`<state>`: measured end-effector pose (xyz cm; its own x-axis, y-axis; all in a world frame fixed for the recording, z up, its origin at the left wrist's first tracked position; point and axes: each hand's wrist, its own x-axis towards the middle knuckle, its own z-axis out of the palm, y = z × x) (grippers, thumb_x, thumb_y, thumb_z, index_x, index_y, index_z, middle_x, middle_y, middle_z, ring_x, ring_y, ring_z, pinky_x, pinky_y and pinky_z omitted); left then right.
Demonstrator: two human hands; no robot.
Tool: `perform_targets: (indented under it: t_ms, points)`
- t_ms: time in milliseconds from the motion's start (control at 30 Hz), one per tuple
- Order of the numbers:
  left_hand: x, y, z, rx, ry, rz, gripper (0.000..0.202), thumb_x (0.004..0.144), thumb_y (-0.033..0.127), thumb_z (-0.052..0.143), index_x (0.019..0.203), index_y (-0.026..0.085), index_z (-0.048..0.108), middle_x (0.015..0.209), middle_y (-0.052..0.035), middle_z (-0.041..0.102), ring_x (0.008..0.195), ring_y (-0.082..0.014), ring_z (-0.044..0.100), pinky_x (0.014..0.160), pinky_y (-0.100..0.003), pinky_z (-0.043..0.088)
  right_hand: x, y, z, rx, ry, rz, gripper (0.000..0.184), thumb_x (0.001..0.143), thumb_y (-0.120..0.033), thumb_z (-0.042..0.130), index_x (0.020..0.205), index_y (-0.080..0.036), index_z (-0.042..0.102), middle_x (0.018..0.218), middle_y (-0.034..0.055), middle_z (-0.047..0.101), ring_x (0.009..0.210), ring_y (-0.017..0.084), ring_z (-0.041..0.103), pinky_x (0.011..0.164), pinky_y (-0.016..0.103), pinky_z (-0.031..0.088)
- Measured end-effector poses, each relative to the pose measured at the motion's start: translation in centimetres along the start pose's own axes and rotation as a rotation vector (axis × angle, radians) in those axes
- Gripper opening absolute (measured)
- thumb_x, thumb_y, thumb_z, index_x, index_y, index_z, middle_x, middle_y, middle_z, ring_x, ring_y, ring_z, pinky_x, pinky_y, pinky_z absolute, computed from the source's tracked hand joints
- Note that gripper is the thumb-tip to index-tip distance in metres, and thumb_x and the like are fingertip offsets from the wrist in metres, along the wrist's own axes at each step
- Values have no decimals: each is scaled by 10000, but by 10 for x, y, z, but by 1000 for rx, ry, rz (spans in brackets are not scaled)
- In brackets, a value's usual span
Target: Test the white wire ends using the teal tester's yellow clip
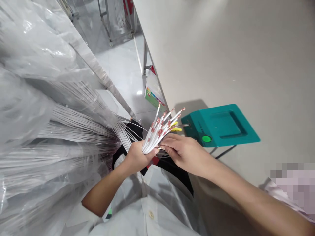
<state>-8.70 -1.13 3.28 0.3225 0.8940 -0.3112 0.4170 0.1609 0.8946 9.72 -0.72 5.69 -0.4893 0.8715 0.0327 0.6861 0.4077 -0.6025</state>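
Bundle of white wires (154, 139) held between the worker's body and the worktop (233, 65), seen from above. The left hand (137, 158) grasped the bundle, its fingers wrapped around the wires and its thumb along the near side; above the grip the wires fanned out upward and to the right, with reddish-brown ends at staggered heights. The right hand (184, 152) lay just beside the bundle, its fingers bent toward the thumb near the left thumb; whether they pinched a single wire could not be told.

On the worktop, to the right of the bundle, stood a teal device (228, 123) with a round green button (206, 139) on its near side. A metal rod projected from the device toward the wires, close to yellow parts (176, 129) partly hidden behind the wire ends. A dark cable (225, 152) ran beneath the device's near edge. On the left, many long pale wires (78, 126) lay partly under clear plastic sheeting (31, 42). Beyond, a printed box (154, 95) stood beside the worktop's edge.
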Motion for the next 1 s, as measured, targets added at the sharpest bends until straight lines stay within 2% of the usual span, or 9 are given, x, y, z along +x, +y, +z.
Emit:
perform_targets:
  t_ms: [233, 333, 433, 567, 633, 733, 833, 933, 1000]
  points:
    - [-3, 0, 0, 109, -54, 72, 274, 792, 379, 558, 789, 128, 668, 736, -40, 655, 660, -160, 571, 631, -251, 441, 3, -2, -6, -102, -144, -5, 227, 827, -141, 431, 779, -168, 652, 828, 90, 688, 746, 208, 626, 658, 299, 457]
    - [-3, -1, -2, 78, -109, 80, 251, 777, 367, 584, 803, 135, 675, 734, -31, 660, 662, -159, 575, 619, -244, 442, 4, 1, -8, 5, -196, -75, 224, 815, -100, 424, 787, -169, 635, 904, 91, 682, 870, 222, 612, 777, 330, 454]
    - [-1, -1, -4, 20, -135, 67, 234, 763, 353, 605, 772, 133, 685, 710, -32, 667, 676, -169, 589, 623, -245, 448, 4, 4, -9, 175, -196, -86, 234, 845, -118, 408, 728, -186, 599, 778, 49, 660, 742, 175, 598, 702, 289, 457]
    - [1, 5, -8, -78, -132, 116, 193, 766, 301, 602, 718, 139, 694, 699, -38, 683, 691, -165, 610, 668, -250, 462, 2, 4, -8, 281, -62, 42, 267, 901, -199, 380, 694, -184, 548, 646, 19, 585, 599, 135, 541, 570, 248, 425]
    - [2, 9, -10, -100, -105, 120, 172, 765, 272, 600, 707, 145, 700, 676, -34, 684, 657, -152, 610, 645, -242, 461, 0, 2, -8, 296, 81, 80, 239, 904, -216, 397, 735, -179, 561, 678, 29, 591, 633, 138, 552, 588, 250, 435]
    - [3, 12, -11, -97, -64, 114, 163, 759, 249, 605, 667, 150, 697, 631, -24, 672, 608, -138, 597, 600, -232, 449, -3, -1, -7, 384, 245, 18, 132, 880, -204, 475, 854, -180, 602, 802, 49, 637, 751, 145, 592, 688, 261, 471]
    - [5, 12, -11, -106, -88, 131, 180, 757, 243, 608, 618, 148, 676, 604, -15, 651, 597, -131, 585, 600, -232, 444, -4, -1, -5, 428, 225, -52, 100, 828, -208, 575, 910, -198, 632, 896, 53, 644, 762, 131, 606, 636, 227, 480]
    - [6, 11, -11, -111, -112, 146, 201, 763, 248, 601, 598, 146, 655, 592, -10, 635, 590, -126, 572, 598, -231, 439, -3, 2, -3, 393, 131, -87, 90, 827, -203, 580, 871, -212, 658, 905, 45, 641, 716, 109, 605, 564, 200, 464]
    - [6, 12, -12, -111, -105, 141, 203, 764, 248, 598, 597, 146, 651, 588, -11, 632, 586, -124, 566, 599, -233, 438, -2, 4, -2, 368, 135, -104, 96, 831, -188, 571, 851, -210, 661, 889, 42, 645, 712, 105, 608, 582, 205, 473]
